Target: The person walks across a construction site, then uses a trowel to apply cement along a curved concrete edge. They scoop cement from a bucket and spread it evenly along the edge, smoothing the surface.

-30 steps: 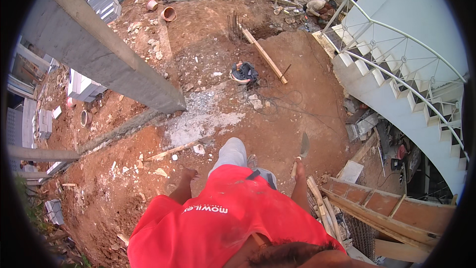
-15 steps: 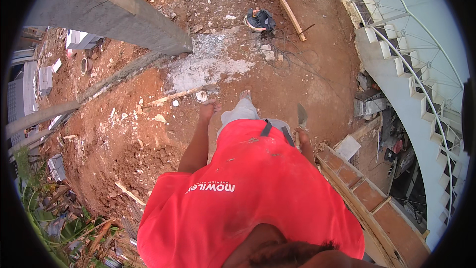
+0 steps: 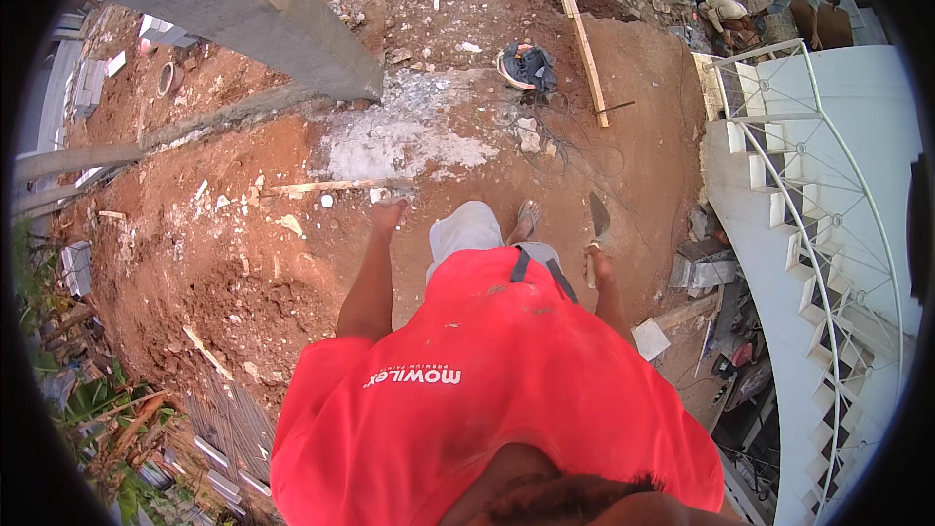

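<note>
My right hand (image 3: pixel 602 271) is closed around the handle of a pointed trowel (image 3: pixel 600 219), whose grey blade points forward over the dirt. On the other side, my left hand (image 3: pixel 390 211) hangs low with its fingers loosely apart and nothing visible in them. A white chunk (image 3: pixel 378 195) and a thin wooden strip (image 3: pixel 336 185) lie on the ground beyond that hand. My right foot (image 3: pixel 526 219), in a sandal, is out in front, while my left foot is hidden below the grey trouser leg (image 3: pixel 463 227).
A concrete column (image 3: pixel 292 29) slants in at upper left. Ahead lie a bucket with dark cloth (image 3: pixel 528 68), tangled wire (image 3: pixel 584 164) and a timber beam (image 3: pixel 584 58). White stairs with a railing (image 3: pixel 818 175) flank the right. People (image 3: pixel 726 15) are at the far right.
I have stepped forward: my right foot now leads in place of my left. The bucket and beam appear nearer. A wooden panel frame at lower right has left the view. The trowel stays in my right hand.
</note>
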The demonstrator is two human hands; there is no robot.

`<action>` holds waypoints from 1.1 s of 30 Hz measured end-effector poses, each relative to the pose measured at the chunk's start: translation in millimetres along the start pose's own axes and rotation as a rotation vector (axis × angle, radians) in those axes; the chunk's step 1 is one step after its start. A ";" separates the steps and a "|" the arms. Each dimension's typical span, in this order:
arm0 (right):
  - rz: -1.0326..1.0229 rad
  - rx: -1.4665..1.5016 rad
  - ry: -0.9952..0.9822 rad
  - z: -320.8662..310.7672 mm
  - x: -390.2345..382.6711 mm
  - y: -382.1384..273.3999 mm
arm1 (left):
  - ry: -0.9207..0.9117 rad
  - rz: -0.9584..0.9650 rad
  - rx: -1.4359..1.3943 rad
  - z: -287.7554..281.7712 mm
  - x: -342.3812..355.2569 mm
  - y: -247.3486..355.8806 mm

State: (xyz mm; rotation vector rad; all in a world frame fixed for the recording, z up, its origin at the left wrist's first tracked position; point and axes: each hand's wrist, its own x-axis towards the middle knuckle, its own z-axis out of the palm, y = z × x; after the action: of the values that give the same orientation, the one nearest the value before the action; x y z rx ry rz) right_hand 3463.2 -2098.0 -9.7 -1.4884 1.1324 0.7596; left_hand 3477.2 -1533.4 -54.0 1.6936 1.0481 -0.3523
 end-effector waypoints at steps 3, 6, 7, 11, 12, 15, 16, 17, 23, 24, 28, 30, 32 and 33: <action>-0.026 -0.134 -0.029 14.5 31.6 -50.0 | 0.192 0.009 0.077 2.6 29.7 -106.1; -0.043 -0.167 -0.086 5.4 82.7 -73.1 | 0.299 -0.129 0.258 17.0 16.9 -156.0; -0.059 -0.115 -0.082 -16.2 115.2 -68.6 | 0.200 -0.191 0.218 38.1 9.9 -140.4; -0.095 -0.250 -0.214 -34.5 213.2 -92.8 | 0.141 -0.234 -0.224 99.9 -1.8 -152.0; -0.097 -0.267 -0.267 -42.0 248.8 -100.0 | 0.203 -0.206 -0.331 126.6 -1.0 -165.8; -0.099 -0.423 -0.196 -48.9 314.9 -113.1 | 0.426 -0.215 -0.432 209.6 12.6 -173.4; -0.077 -0.386 -0.244 -59.2 328.2 -103.6 | 0.520 -0.345 -0.308 239.5 0.2 -186.8; -0.070 -0.333 -0.276 -70.1 341.6 -104.6 | 0.587 -0.468 -0.183 271.3 -13.5 -190.4; -0.012 -0.302 -0.322 -119.5 382.3 -150.1 | 0.106 -0.288 -0.405 413.4 -76.1 -136.1; 0.005 -0.320 -0.339 -120.7 386.1 -155.9 | 0.120 -0.306 -0.464 417.9 -78.7 -138.7; 0.029 -0.364 -0.418 -101.6 412.2 -186.7 | 0.220 -0.381 -0.596 413.6 -76.6 -155.8; 0.037 -0.363 -0.453 -92.9 430.4 -204.2 | 0.321 -0.429 -0.491 407.2 -72.7 -160.0; 0.041 -0.324 -0.494 -91.8 455.6 -231.8 | 0.449 -0.451 -0.273 396.6 -51.0 -149.7; 0.049 -0.290 -0.543 -86.3 470.2 -245.5 | 0.488 -0.432 -0.239 392.9 -37.2 -152.9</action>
State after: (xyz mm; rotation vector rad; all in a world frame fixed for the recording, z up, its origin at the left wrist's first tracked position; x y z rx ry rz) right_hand 3845.4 -2305.1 -325.7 -1.3657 0.6651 1.3104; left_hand 3437.5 -1889.9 -278.6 1.3564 1.7523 -0.0740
